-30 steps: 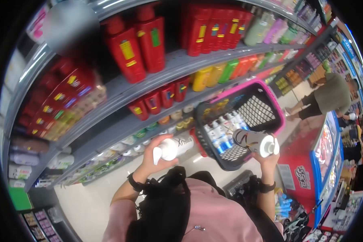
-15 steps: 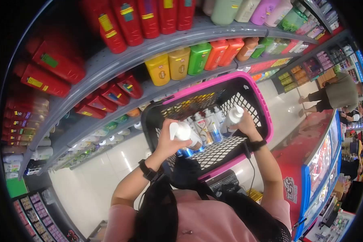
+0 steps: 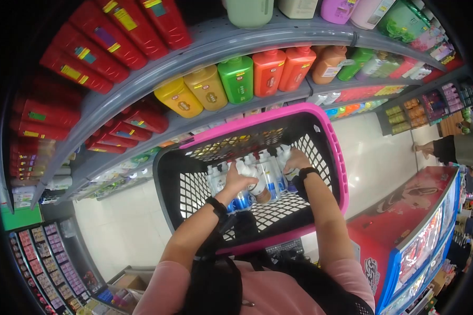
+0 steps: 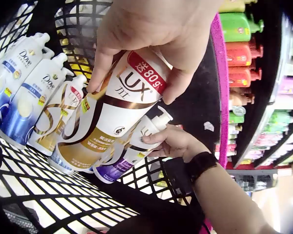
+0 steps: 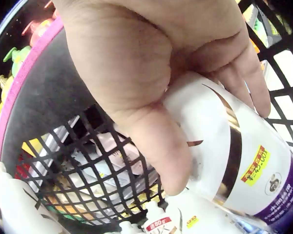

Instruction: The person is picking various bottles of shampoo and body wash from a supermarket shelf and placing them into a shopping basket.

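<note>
My left hand (image 3: 235, 184) grips a white and gold Lux pump bottle (image 4: 119, 112) near its top, inside the black basket with a pink rim (image 3: 343, 173). To its right, my right hand (image 3: 298, 160) holds a white and purple Lux bottle (image 5: 234, 151), with thumb and fingers around it. Both bottles are tilted. Between and beside the hands stand several white pump bottles; in the left wrist view, blue and white Dove bottles (image 4: 31, 97) and another Lux bottle (image 4: 56, 117) line up to the left.
Shelves with red bottles (image 3: 102, 39), yellow, green and orange bottles (image 3: 268, 73) run behind the basket. A red and blue chest freezer (image 3: 399, 226) stands at the right. Part of a person (image 3: 454, 149) shows at the far right edge. Racks of small goods (image 3: 50, 257) are at lower left.
Both hands have lowered their bottles into the basket, among the others there. The basket now sits further left in the head view, and the person at the right is nearer the edge.
</note>
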A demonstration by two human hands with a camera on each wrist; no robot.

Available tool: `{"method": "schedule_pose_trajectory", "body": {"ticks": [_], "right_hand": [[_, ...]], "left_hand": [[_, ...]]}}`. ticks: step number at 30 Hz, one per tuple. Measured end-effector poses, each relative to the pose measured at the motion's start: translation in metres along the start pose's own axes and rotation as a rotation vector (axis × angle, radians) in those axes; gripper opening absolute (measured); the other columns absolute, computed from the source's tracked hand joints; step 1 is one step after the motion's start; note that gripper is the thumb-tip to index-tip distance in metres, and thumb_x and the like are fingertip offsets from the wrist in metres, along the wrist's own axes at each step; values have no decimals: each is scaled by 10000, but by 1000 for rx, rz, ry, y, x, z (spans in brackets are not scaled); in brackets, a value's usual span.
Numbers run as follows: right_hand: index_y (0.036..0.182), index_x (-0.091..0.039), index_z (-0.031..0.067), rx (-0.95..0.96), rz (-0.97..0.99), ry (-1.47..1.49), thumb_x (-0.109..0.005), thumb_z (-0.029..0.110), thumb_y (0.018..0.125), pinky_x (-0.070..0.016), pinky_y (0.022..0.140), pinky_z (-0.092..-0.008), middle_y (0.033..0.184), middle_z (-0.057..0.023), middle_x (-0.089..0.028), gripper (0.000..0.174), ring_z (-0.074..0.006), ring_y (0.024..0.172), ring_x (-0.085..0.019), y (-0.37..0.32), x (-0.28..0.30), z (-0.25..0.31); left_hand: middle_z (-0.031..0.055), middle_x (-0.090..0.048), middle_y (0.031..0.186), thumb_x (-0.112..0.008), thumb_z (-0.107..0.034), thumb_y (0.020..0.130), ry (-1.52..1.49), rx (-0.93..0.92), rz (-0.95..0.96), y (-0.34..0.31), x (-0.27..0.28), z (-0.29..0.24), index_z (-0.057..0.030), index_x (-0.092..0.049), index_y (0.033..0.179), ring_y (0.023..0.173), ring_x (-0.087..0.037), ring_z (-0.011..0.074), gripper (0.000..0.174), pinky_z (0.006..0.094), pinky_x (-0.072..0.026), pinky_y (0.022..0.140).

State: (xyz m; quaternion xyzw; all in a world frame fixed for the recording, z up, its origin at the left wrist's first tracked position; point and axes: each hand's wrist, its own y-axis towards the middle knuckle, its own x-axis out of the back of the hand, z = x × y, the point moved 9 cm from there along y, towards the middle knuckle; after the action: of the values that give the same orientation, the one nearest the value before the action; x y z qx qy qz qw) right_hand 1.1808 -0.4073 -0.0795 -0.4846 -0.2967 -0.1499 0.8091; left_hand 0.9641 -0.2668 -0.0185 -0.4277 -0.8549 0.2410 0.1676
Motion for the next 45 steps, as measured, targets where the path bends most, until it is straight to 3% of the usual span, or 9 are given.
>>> {"method": "schedule_pose_trajectory", "body": {"ticks": [5, 14, 16, 20, 22, 24, 33, 38, 45], "right_hand": [[932, -657, -58, -79, 91, 107, -838, 117, 437, -500, 834, -351, 971, -204, -667, 556, -306, 946, -647, 37, -34, -30], [947, -674, -30, -200, 262, 104, -788, 323, 504, -504, 836, -351, 1041, -185, -655, 578, -296, 978, -635, 43, -56, -26], [993, -673, 8, -53, 9, -95, -727, 398, 577, -475, 896, -360, 1162, -206, -592, 573, -290, 1082, -579, 91, -93, -62], [994, -693, 111, 162, 162, -206, -621, 415, 681, -460, 903, -373, 1205, -254, -534, 442, -303, 1128, -533, 123, -130, -75], [1017, -669, 56, 278, 215, -325, -631, 397, 693, -466, 891, -379, 1148, -269, -566, 472, -330, 1091, -556, 81, -89, -30], [1059, -629, -7, -173, -64, 114, -664, 360, 697, -473, 883, -385, 1090, -257, -603, 517, -348, 1041, -585, 74, -52, -62], [1187, -540, -13, -6, 296, 132, -768, 271, 669, -466, 894, -356, 1154, -212, -587, 632, -307, 1085, -574, 32, -76, -38], [1183, -509, -50, -34, 246, 5, -793, 252, 627, -455, 909, -374, 1171, -218, -574, 694, -317, 1106, -559, 29, -93, -37], [1061, -574, -98, 94, 254, -193, -535, 464, 836, -442, 908, -420, 1064, -265, -606, 606, -379, 1054, -573, -27, -60, 29]], "left_hand": [[123, -613, 960, -810, -94, 564, 17, 125, -21, 19, -12, 39, 0, -426, 1174, 806, -641, 222, 727, 321, -525, 505], [145, -595, 943, -841, -155, 520, -11, 209, -29, 36, -22, 72, 15, -397, 1143, 780, -640, 220, 783, 320, -525, 486], [149, -600, 942, -843, -161, 521, -28, 172, 8, 49, -31, 95, 22, -381, 1165, 715, -642, 213, 813, 299, -504, 442], [155, -612, 944, -841, -159, 530, 33, 275, 24, 55, -39, 109, 35, -397, 1175, 644, -634, 210, 807, 296, -495, 422], [162, -623, 946, -834, -156, 535, -54, 248, 58, 52, -50, 92, 58, -423, 1181, 641, -645, 216, 795, 303, -506, 429], [160, -627, 948, -830, -158, 542, -39, 269, 31, 58, -58, 97, 57, -440, 1172, 661, -653, 223, 771, 308, -514, 434], [221, -618, 973, -840, -294, 554, 119, 222, 41, 99, -108, 122, 103, -467, 1107, 763, -661, 256, 776, 332, -543, 548], [188, -633, 886, -815, -206, 593, 181, 269, 62, 80, -98, 126, 146, -497, 1089, 729, -657, 240, 687, 325, -546, 556], [154, -625, 655, -726, -211, 681, 268, 13, 295, 45, -59, 61, 55, -652, 810, 557, -634, 227, 305, 313, -501, 499]]}}
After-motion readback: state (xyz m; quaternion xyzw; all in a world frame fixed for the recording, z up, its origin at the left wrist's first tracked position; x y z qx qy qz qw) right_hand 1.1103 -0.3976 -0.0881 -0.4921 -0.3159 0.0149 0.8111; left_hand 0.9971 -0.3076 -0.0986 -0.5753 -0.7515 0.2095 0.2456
